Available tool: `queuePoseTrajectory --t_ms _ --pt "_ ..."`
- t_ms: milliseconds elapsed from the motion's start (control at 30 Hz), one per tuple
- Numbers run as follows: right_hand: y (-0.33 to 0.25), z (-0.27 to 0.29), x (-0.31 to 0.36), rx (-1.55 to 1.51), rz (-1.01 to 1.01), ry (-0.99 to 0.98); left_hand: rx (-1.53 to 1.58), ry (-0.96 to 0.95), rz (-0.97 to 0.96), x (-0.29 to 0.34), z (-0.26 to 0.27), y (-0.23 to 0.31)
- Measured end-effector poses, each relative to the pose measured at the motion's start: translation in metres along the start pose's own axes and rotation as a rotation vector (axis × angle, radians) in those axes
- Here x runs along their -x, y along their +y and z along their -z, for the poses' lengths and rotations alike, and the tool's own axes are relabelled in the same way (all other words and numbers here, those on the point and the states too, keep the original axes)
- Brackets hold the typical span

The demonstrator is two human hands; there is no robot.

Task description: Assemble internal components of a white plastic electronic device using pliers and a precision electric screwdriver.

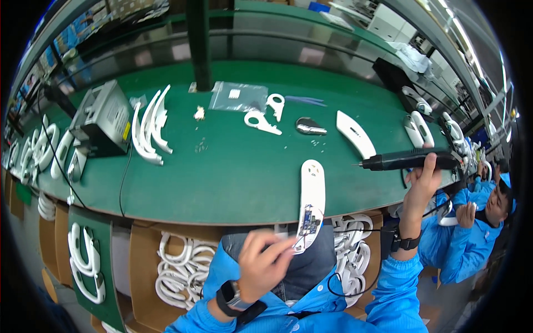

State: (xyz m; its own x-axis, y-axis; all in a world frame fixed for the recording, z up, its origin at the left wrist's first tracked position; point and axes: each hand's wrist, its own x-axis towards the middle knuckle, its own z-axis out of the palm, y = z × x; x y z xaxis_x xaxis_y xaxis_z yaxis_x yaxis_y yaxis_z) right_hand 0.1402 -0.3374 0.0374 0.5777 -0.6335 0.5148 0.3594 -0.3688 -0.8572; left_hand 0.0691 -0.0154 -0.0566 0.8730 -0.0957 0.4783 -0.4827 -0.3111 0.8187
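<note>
A curved white plastic housing lies partly on the bench and hangs over its front edge. A small blue circuit board with thin wires sits in its lower half. At the housing's lower end, my left hand has its fingertips closed against the left rim; the exact grip is partly hidden. My right hand, raised to the right, is wrapped round a black electric screwdriver. Its bit points left, above the bench and apart from the housing. Just beyond the bit lies a curved white cover.
On the green bench are two white ring-ended parts, a dark oval part, a plastic bag and curved white strips. A grey metal box stands left. Cartons of white parts flank my lap. A co-worker sits right.
</note>
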Motion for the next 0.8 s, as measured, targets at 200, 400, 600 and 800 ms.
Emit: queuePoseTrajectory --t_ms 200,400,600,800 --pt "0.096 0.089 0.008 -0.581 -0.554 0.342 0.134 -0.250 0.518 0.025 0.014 -0.040" --pt "0.110 0.063 -0.015 -0.916 -0.870 0.363 -0.009 -0.480 0.044 0.020 -0.020 -0.049" --pt "0.071 0.033 0.034 -0.600 -0.722 -0.135 0.128 -0.578 0.294 0.030 -0.040 -0.049" --pt "0.021 0.025 0.151 -0.095 -0.385 -0.721 0.442 -0.548 0.392 0.028 -0.028 -0.030"
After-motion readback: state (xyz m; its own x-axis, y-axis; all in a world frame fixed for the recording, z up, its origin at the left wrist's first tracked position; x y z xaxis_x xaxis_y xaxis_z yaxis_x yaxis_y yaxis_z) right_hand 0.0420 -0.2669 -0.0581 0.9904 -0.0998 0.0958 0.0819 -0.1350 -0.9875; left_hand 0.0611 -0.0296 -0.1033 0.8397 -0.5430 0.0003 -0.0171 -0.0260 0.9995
